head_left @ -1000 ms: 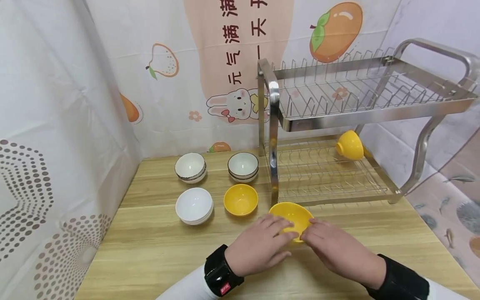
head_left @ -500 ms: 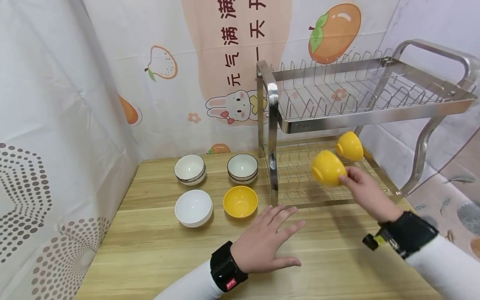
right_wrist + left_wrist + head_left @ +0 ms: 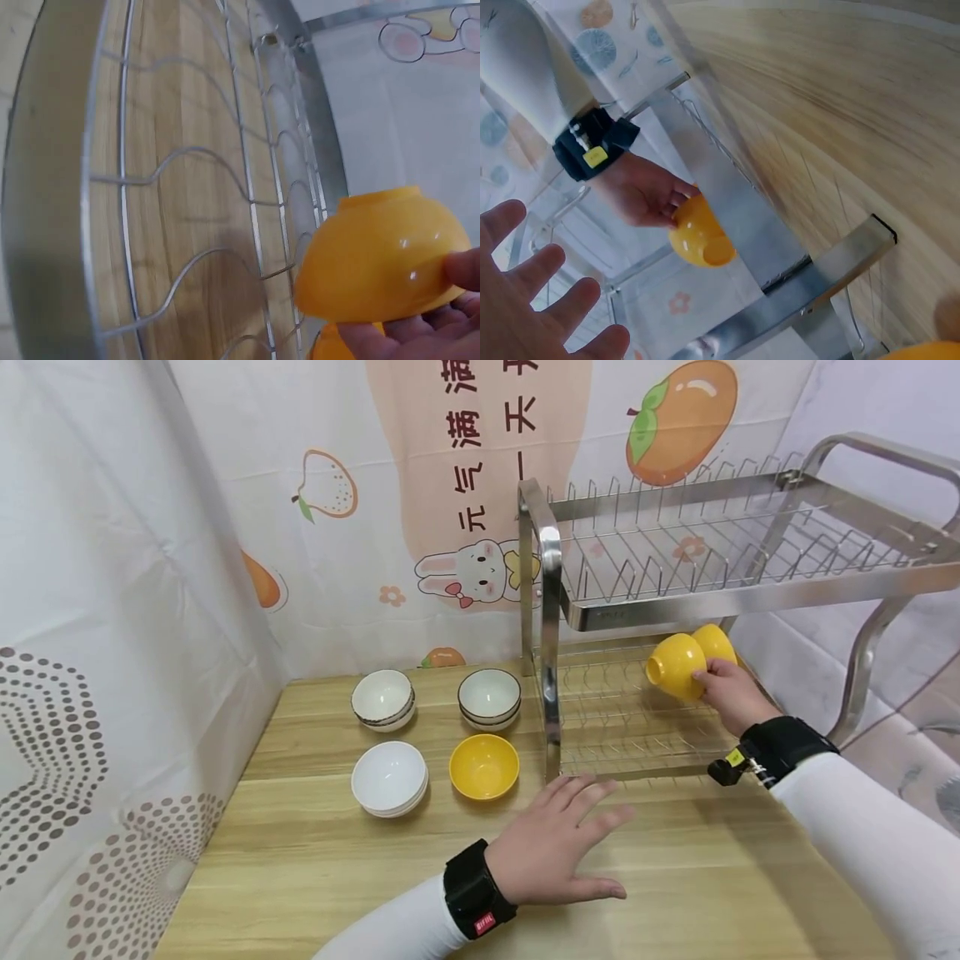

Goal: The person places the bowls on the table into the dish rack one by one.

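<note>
My right hand (image 3: 735,695) grips a yellow bowl (image 3: 677,667) by its rim, tilted on its side over the rack's lower tier. Right behind it, a second yellow bowl (image 3: 715,644) stands on that tier, partly hidden. In the right wrist view the held bowl (image 3: 382,259) has thumb and fingers on its rim, close to the wires. My left hand (image 3: 558,843) hovers above the table with fingers spread, holding nothing. A third yellow bowl (image 3: 484,767) sits upright on the table, left of the rack.
The two-tier metal dish rack (image 3: 551,635) stands at the right, its upper tier (image 3: 750,608) overhanging the right hand. On the table (image 3: 315,877) are stacked white bowls (image 3: 388,778), rimmed white bowls (image 3: 382,697) and dark-rimmed bowls (image 3: 489,697). A printed curtain hangs behind.
My right hand has carried the yellow bowl from the table in front of the rack into the lower tier, beside the other bowl. The left hand has let go and spread its fingers.
</note>
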Tool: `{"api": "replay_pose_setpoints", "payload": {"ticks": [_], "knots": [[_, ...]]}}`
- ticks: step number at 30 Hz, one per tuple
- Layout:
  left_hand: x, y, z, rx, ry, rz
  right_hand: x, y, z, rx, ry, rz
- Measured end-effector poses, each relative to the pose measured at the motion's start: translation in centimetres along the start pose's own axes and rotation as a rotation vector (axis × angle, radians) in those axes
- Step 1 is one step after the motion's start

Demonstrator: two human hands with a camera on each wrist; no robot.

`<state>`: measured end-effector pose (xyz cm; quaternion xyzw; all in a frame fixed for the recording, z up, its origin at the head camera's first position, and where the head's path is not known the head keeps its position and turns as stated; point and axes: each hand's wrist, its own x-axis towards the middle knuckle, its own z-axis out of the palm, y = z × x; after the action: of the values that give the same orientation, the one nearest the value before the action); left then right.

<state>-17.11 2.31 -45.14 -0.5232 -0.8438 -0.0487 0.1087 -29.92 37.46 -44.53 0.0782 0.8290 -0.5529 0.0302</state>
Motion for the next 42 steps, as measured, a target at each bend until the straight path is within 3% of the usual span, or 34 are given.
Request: {"api": "replay_pose_setpoints", "payload": {"ticks": [16, 27, 33, 42], "knots": [[1.7, 0.7, 1.1, 0.011, -0.108, 0.022, 2.3, 0.4, 0.3, -0.073, -0.024, 0.014], [3.4, 1.3, 1.7, 0.040, -0.126, 0.079, 3.2, 0.0, 0.7, -0.232, 0.013, 0.051], [3.6, 1.7, 1.8, 0.055, -0.133, 0.081, 3.1, 0.1, 0.5, -0.234, 0.016, 0.039], [3.3, 1.6, 1.8, 0.017, -0.142, 0.060, 2.2, -0.1, -0.3, -0.231, -0.072, 0.049]]}}
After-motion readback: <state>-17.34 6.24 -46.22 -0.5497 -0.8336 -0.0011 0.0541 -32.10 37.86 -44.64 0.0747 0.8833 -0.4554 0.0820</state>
